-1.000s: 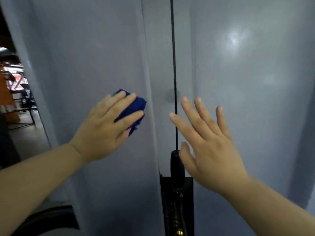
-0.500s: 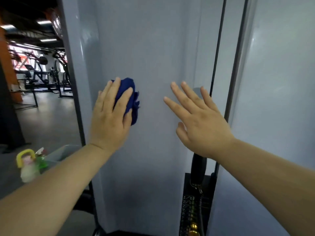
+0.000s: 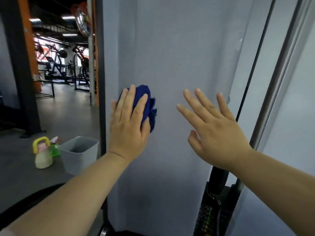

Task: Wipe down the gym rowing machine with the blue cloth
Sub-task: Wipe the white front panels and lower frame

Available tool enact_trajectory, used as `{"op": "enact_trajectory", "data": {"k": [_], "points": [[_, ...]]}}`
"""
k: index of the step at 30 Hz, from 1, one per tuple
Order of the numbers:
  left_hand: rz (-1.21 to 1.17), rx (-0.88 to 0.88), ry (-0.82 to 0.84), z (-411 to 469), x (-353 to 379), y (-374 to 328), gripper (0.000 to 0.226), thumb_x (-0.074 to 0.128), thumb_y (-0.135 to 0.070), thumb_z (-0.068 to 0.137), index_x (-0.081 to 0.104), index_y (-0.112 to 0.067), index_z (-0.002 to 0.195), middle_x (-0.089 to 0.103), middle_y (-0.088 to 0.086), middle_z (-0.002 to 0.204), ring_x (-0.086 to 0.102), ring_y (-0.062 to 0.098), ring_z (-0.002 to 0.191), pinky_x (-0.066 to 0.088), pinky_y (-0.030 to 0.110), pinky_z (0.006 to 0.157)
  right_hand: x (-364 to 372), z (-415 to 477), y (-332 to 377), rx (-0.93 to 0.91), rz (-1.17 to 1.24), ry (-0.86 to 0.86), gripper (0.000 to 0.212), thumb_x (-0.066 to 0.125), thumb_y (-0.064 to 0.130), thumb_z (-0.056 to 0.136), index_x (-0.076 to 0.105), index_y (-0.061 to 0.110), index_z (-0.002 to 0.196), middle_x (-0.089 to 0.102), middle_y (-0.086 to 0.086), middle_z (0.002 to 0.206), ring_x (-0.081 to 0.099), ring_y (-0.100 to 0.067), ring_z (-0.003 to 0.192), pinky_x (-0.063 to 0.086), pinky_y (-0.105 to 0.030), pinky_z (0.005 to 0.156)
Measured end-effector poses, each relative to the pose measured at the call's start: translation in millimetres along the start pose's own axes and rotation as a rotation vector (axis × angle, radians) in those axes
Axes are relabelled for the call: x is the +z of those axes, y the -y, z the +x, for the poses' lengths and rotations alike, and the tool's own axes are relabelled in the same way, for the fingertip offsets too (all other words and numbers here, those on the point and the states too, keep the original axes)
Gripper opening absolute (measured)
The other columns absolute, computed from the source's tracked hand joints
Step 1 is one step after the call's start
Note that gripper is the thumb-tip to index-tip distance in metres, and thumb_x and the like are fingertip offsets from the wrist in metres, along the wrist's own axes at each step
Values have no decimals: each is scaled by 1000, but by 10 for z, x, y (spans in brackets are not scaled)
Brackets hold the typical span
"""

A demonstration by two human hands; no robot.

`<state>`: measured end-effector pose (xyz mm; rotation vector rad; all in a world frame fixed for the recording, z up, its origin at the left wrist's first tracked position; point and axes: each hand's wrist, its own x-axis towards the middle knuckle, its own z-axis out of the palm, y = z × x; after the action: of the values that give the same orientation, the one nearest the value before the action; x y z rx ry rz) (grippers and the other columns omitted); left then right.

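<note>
Cloth status: blue cloth is bunched into a wad and pressed against the rowing machine's pale grey panel, near its left edge. Left hand lies over the wad with fingers extended flat and the thumb along the lower fold. Right hand is spread wide beside it, holding nothing; contact with the panel cannot be confirmed. Assessment: the cloth looks light, soft and limp, and liable to slide from under a flat palm on the smooth surface. Pinching a fold with the thumb would secure it.
</note>
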<state>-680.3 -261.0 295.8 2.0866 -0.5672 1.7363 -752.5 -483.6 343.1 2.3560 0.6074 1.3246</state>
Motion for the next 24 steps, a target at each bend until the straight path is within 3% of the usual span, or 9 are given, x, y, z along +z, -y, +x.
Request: {"op": "enact_trajectory", "data": {"k": [6,11,15,18,21,24], "points": [[32,148,254,-1047,1,-1,57,30,-26,103,13,-19,156,15,16,160,2,26,152,1,43,123,59,-133,160,-80,35,21,65,40,32,89,36,18,152,22,-7,162,14,-24,151,9,-54,119],[-113,94,145,-158,-72,-268,52,34,-21,101,28,-11,151,14,10,161,-6,20,150,-5,38,123,74,-189,256,-75,136,18,77,46,43,90,21,15,157,14,-4,165,9,-21,152,9,-51,121],[-468,-31,236,267,-94,-709,57,28,-30,102,9,-14,153,-5,0,160,-17,9,148,-12,29,120,-26,-164,85,99,213,-37,86,46,52,92,10,9,158,7,-6,166,5,-18,153,7,-46,124],[-707,-3,359,143,-141,-921,61,20,-36,99,0,-13,152,-9,-2,161,-17,11,149,-11,33,121,-70,-210,62,108,278,-55,88,47,56,93,11,8,157,8,-9,165,8,-19,152,11,-48,123],[-845,-18,389,88,-189,-967,63,21,-35,97,-7,-15,150,-8,-12,160,-13,6,149,-7,27,121,-21,-162,115,108,287,-95,81,49,50,95,12,12,157,12,-4,165,10,-18,152,10,-43,124],[-758,-23,344,88,-245,-794,62,26,-30,97,-1,-19,152,1,-11,161,-3,9,151,-2,32,123,41,-40,102,118,213,-174,67,56,39,95,28,23,154,26,4,161,21,-20,150,12,-40,122]]}}
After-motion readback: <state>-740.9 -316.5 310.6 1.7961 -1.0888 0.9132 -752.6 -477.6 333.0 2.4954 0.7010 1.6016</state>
